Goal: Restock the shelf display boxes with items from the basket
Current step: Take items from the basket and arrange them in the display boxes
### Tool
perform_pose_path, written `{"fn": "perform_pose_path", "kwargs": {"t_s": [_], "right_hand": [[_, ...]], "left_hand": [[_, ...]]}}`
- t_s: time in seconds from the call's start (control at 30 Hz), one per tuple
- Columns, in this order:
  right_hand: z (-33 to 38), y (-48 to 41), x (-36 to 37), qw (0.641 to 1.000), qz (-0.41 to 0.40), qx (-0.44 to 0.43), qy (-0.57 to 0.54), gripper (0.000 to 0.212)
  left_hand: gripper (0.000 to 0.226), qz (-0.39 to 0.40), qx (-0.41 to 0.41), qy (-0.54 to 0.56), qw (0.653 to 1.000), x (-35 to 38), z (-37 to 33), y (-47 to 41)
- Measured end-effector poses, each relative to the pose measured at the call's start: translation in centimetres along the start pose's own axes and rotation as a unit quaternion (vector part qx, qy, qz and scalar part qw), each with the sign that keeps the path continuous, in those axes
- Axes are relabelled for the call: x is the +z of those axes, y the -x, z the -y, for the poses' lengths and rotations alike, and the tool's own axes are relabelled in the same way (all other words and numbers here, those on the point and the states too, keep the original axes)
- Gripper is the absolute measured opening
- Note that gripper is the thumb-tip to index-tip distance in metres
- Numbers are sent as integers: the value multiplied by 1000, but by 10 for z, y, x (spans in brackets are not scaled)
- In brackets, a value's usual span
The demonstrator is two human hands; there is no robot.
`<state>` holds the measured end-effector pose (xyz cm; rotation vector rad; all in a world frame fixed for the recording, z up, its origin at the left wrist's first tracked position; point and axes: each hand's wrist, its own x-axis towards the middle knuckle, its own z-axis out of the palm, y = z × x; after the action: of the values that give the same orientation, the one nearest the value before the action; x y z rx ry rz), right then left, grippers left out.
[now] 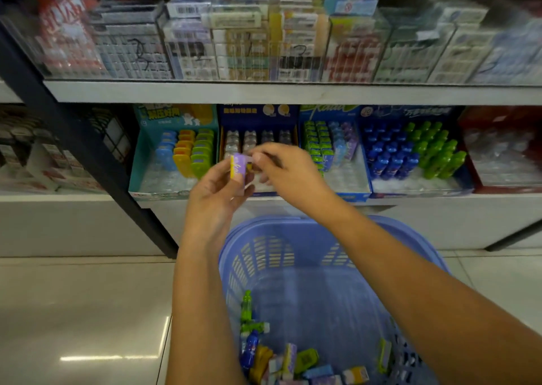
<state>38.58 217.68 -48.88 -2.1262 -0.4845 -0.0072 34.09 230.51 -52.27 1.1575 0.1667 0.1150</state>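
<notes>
Below, the basket (316, 238) holds mixed packs (293, 358); fingers of left hand (214, 200) and right hand (290, 173) pinch a purple pack (239, 167).

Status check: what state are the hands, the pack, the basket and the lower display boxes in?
left hand, grips the purple pack.
right hand, fingers pinch that pack's top corner.
purple pack, held before the shelf, not yet placed.
basket, loose items lie at its bottom.
teal display box, partly filled, front slots empty.
green-and-purple pack box, partly filled, front empty.
bottle display box, partly filled, front row empty.
</notes>
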Motion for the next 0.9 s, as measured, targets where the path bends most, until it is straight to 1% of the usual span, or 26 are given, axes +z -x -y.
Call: {"fn": "perform_pose_path", "kwargs": {"t_s": [0.07,0.1,0.13,0.2,0.27,0.3,0.33,0.4,0.43,0.5,0.57,0.63,0.7,0.83,0.9], "right_hand": [[-7,20,-14,995,-16,14,-102,11],[-12,28,-21,991,-25,17,-133,13],[-16,35,-30,987,-35,19,-153,17],[-28,47,-47,981,-52,32,-183,18],[-42,53,-67,975,-81,45,-202,19],[-50,54,-78,974,-113,47,-193,20],[-59,54,-90,973,-155,48,-162,19],[-78,47,-113,971,-227,51,-50,13],[-85,42,-122,970,-238,55,12,11],[-101,30,-132,968,-215,56,114,15],[-113,19,-133,968,-174,49,172,19],[-117,10,-130,972,-149,35,180,21],[-120,1,-131,974,-137,29,177,20],[-124,-11,-134,971,-110,34,210,19],[-124,-12,-136,968,-109,33,224,19]], "left_hand": [[21,40,12,-53,998,12,2,2],[20,53,19,-76,996,19,3,2],[20,64,25,-98,993,26,4,3],[20,90,39,-130,987,44,8,4],[16,92,54,-159,981,62,15,7],[16,79,68,-196,975,70,21,8],[19,61,92,-259,959,75,27,9],[36,53,146,-388,909,82,36,12],[44,66,159,-417,893,84,40,13],[54,98,153,-440,880,87,49,13],[58,107,138,-454,874,88,59,13],[60,101,128,-458,874,88,66,13],[62,97,116,-456,877,89,71,14],[62,102,104,-447,883,91,77,13],[62,100,102,-436,888,92,76,13]]}}
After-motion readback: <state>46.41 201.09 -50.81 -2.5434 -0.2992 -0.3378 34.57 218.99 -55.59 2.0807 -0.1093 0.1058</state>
